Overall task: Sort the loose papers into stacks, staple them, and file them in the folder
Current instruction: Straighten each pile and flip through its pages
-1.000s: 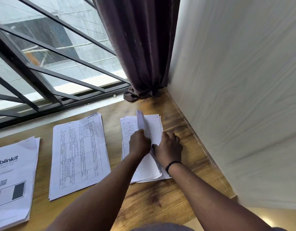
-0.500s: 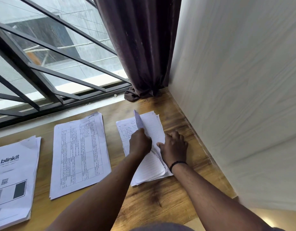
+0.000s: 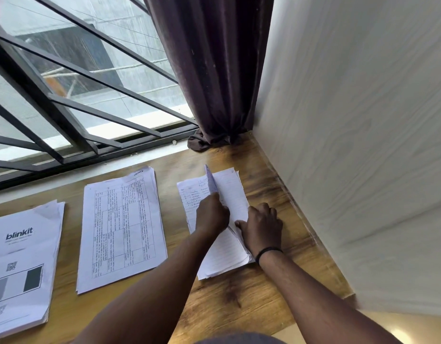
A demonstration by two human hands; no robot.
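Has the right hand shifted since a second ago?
Yes. The right hand slid right off the handwritten stack toward the wall.

Bare forearms — black band (image 3: 268, 252) on right wrist
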